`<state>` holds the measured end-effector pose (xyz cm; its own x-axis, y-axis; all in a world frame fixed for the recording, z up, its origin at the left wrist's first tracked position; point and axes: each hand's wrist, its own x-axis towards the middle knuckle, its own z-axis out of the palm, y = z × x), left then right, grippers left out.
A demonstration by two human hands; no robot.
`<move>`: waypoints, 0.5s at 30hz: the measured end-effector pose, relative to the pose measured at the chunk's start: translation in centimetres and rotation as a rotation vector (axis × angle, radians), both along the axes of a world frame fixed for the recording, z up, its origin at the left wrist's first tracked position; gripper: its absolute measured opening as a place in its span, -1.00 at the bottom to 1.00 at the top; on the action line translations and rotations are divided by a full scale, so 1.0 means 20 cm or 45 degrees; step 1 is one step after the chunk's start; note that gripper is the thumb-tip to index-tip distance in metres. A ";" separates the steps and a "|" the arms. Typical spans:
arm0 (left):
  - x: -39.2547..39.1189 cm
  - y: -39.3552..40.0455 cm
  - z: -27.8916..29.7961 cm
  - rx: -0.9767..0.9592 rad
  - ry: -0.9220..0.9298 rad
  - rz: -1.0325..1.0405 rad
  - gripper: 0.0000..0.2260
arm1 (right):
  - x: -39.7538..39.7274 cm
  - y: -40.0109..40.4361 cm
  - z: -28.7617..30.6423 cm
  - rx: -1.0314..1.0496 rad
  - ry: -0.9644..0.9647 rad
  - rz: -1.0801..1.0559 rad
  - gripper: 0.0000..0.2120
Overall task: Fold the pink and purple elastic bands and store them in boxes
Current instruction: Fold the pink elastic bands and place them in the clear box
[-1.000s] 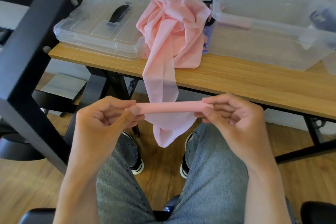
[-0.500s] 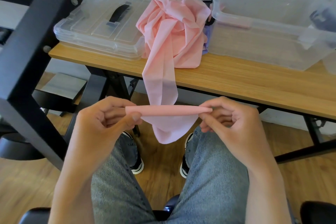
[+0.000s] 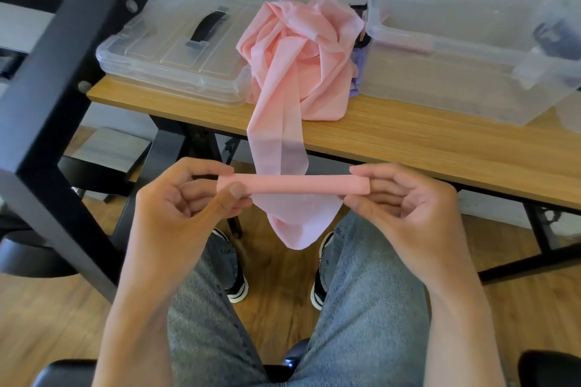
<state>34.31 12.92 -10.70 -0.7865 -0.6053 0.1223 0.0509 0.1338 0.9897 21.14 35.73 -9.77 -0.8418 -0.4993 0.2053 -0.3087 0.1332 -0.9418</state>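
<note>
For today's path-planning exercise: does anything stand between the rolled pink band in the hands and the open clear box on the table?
Nothing solid. The left hand and right hand pinch the rolled pink band below the table edge. The open box has no lid on. Only the band's own loose tail leads up to the pink heap beside the box.

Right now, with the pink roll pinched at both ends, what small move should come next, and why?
Probably another turn of the pink roll, taking up more band. The left hand and right hand pinch its ends, yet a long pink tail runs to the heap on the table.
</note>
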 end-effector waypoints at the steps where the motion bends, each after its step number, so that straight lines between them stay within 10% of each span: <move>1: 0.00 0.00 0.01 0.006 -0.012 0.003 -0.67 | 0.00 0.00 0.00 0.000 0.013 -0.004 -0.67; 15: 0.06 0.01 0.05 -0.199 -0.063 -0.043 -0.76 | 0.05 0.03 0.04 -0.059 -0.099 0.083 -0.79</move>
